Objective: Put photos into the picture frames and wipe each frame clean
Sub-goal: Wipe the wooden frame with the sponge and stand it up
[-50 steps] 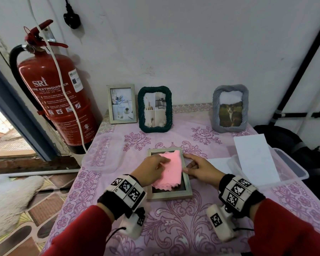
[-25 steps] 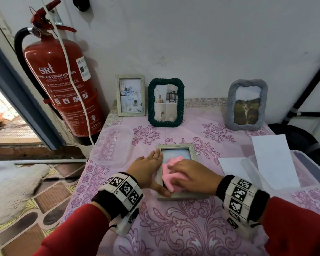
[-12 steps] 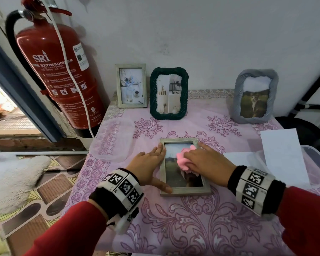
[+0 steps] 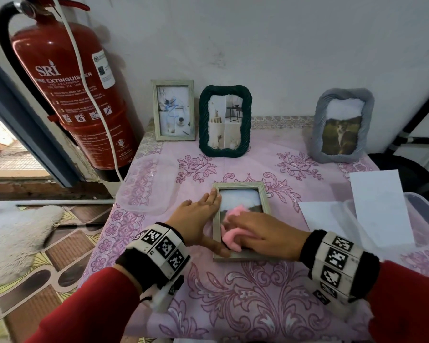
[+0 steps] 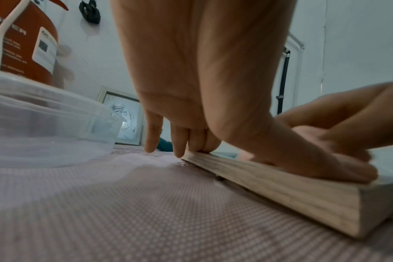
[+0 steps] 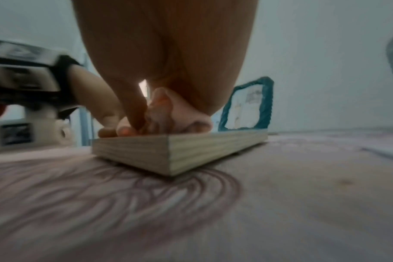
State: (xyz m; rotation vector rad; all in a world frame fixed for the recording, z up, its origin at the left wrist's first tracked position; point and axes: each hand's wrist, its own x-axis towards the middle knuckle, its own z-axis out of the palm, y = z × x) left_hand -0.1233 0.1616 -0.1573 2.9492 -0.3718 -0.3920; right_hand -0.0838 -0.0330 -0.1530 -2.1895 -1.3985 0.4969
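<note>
Wooden frame being wiped, flat on the tablecloth

The wooden frame (image 4: 240, 224) lies near the table's front; the pink cloth (image 4: 229, 235), bunched under the right hand (image 4: 263, 237), has been drawn back toward its lower glass, while the flat left hand (image 4: 197, 221) steadies its left rail.

Even, soft indoor light is seen, with daylight entering lower left. Edges are bowed by wide-angle distortion. The right wrist view is motion-blurred.
</note>
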